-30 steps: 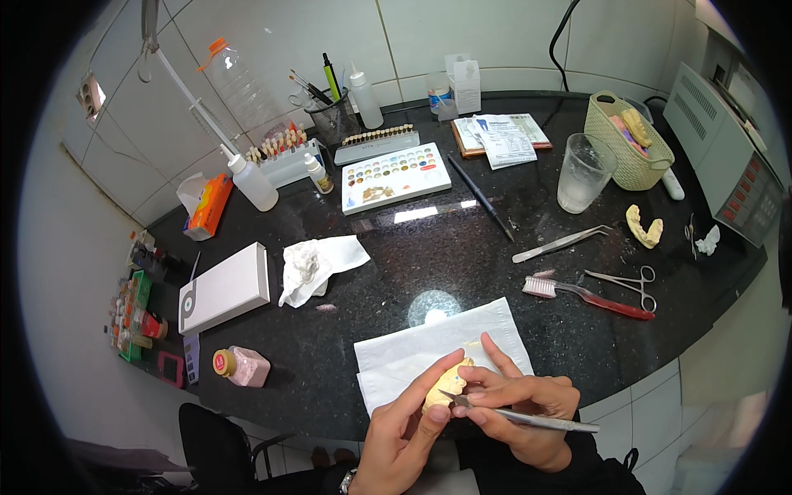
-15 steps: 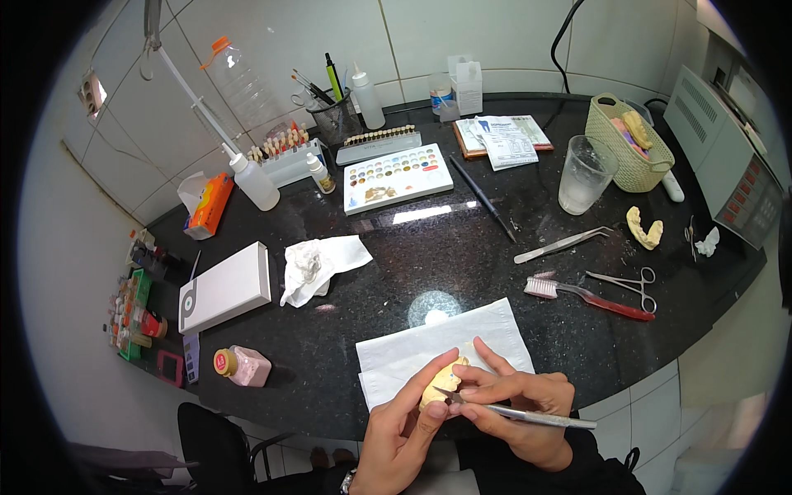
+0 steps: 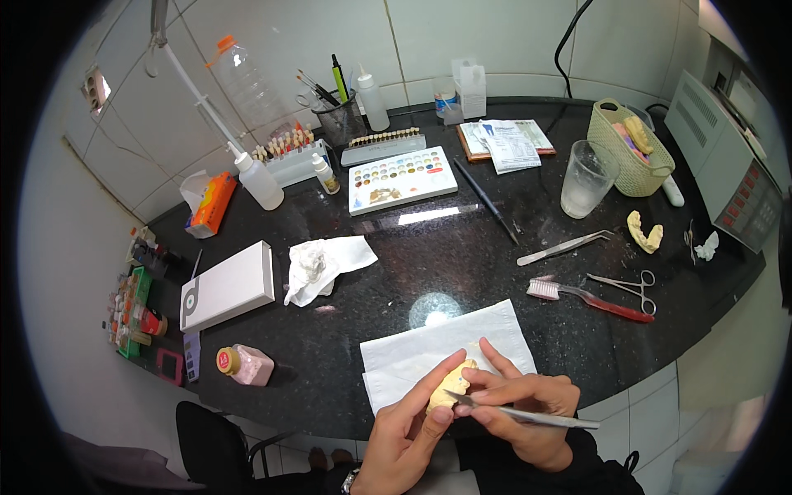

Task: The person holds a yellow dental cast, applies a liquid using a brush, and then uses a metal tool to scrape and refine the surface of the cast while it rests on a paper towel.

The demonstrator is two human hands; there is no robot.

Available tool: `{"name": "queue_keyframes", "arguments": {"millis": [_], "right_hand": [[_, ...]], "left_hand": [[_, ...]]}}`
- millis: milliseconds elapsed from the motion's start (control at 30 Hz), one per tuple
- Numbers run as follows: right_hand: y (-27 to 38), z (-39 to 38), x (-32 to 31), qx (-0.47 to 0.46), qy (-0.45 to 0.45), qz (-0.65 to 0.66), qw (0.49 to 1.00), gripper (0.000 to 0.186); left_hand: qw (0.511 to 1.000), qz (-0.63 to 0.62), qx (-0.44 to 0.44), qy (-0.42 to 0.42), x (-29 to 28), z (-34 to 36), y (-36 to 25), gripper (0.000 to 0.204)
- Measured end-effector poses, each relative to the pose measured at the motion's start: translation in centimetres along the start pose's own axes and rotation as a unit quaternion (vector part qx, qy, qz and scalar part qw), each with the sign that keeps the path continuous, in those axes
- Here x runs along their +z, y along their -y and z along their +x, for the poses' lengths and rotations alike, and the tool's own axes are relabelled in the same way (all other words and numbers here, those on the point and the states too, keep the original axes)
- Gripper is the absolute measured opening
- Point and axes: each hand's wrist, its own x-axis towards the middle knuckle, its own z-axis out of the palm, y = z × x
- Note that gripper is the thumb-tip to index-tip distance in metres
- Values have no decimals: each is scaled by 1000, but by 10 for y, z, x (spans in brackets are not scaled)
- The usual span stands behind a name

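Note:
My left hand (image 3: 408,429) grips a small yellowish dental cast (image 3: 450,389) at the near edge of the black counter. My right hand (image 3: 528,406) holds a thin metal instrument (image 3: 528,412), with its tip against the cast. Both hands hover over a white paper towel (image 3: 429,351) spread on the counter. Fingers hide part of the cast.
On the black counter (image 3: 429,247) lie a red-handled toothbrush (image 3: 590,299), scissors-like forceps (image 3: 627,285), tweezers (image 3: 565,247), another yellow cast (image 3: 645,233), a glass cup (image 3: 587,179), a woven basket (image 3: 631,147), a colour palette tray (image 3: 402,178), a crumpled tissue (image 3: 318,266), a white box (image 3: 228,285) and a pink jar (image 3: 243,364).
Both hands shifted slightly; the instrument tip stays at the cast. Nothing else on the counter moved.

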Motion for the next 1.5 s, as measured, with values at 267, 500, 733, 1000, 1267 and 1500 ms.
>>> {"name": "queue_keyframes", "arguments": {"millis": [267, 500, 733, 1000, 1267, 1500], "right_hand": [[-1, -1, -2, 6, -1, 11, 1000, 12], [-3, -4, 3, -9, -46, 34, 998, 10], [-1, -2, 3, 2, -37, 22, 999, 10], [-2, -1, 3, 19, -9, 13, 1000, 11], [1, -4, 8, 16, -94, 21, 995, 14], [-5, -5, 6, -19, -164, 54, 985, 23]], "left_hand": [[993, -87, 76, 4, 5, -4, -1, 53], [997, -68, 12, -23, 9, -4, -9, 51], [998, -54, 0, 26, 0, 0, -6, 49], [995, -95, 38, 7, 2, -5, -1, 50], [984, 100, 138, -57, -5, 2, -3, 45], [812, 507, 224, -183, -4, 1, -12, 49]]}}
